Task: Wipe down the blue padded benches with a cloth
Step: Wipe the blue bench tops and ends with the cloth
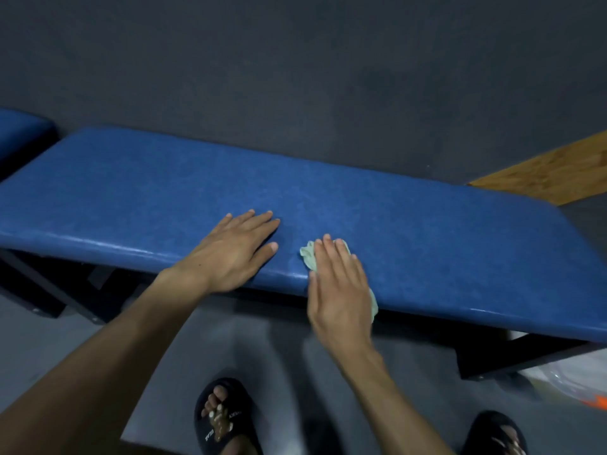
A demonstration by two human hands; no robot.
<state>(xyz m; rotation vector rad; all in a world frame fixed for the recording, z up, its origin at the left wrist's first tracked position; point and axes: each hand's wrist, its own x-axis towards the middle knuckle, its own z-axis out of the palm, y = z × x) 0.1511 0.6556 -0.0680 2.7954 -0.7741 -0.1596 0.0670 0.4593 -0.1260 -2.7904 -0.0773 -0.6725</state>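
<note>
A long blue padded bench (pixel 443 244) runs across the view from left to right on a dark frame. My left hand (pixel 233 251) lies flat on its near edge, fingers spread, holding nothing. Just to the right, my right hand (pixel 341 284) presses flat on a pale green cloth (pixel 308 256) at the bench's front edge. The cloth shows past the fingertips and along the hand's right side; the rest is hidden under the palm.
The end of a second blue bench (pixel 23 133) shows at the far left. A dark wall stands behind both. A wooden board (pixel 551 174) lies at the right, a plastic bag (pixel 571 376) under the bench's right end. My feet in black sandals (pixel 220 418) stand on grey floor.
</note>
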